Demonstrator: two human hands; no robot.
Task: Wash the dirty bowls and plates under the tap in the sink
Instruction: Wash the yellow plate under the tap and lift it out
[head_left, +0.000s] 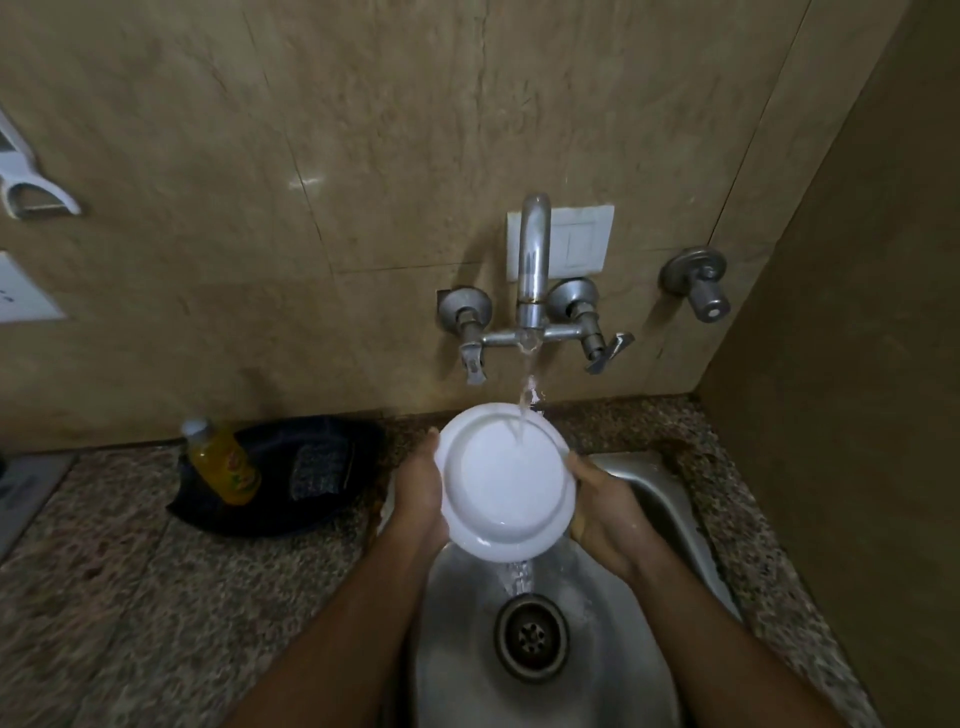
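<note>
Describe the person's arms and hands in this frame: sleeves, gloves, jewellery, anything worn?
Both forearms are bare up to the frame's bottom edge; no sleeves show. The left hand and right hand have no gloves. No watch, bracelet or ring is visible on the wrists or on the parts of the fingers that show. The right hand looks wet, with water drops beside it.

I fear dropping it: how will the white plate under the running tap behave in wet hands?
The white plate looks glazed, with water running over it, so probably slippery. It seems stiff, likely ceramic, and could chip against the steel sink. The left hand and right hand hold opposite rims, which should steady it.
</note>
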